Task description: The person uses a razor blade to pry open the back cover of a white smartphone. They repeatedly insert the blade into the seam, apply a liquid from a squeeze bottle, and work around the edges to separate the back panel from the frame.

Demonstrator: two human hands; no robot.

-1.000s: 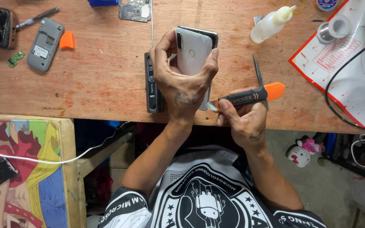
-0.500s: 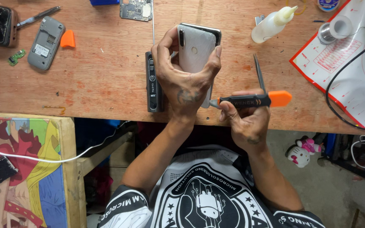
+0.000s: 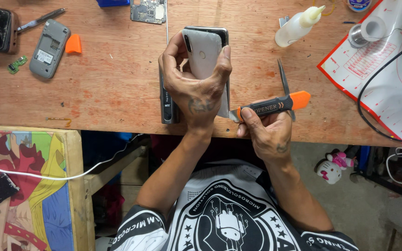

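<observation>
The bench point(image 3: 117, 88) is bare wood, matt and rough, stained with orange blotches. At its twelve o'clock the white phone point(image 3: 204, 53) has a smooth, glossy plastic back. The opening tool point(image 3: 271, 105) at three o'clock shows a thin metal blade and a matt black and orange plastic handle. The squeeze bottle point(image 3: 298, 27) at one o'clock looks like soft translucent plastic.

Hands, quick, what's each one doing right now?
Left hand: closed around the white phone.
Right hand: closed on the black and orange opening tool.
</observation>
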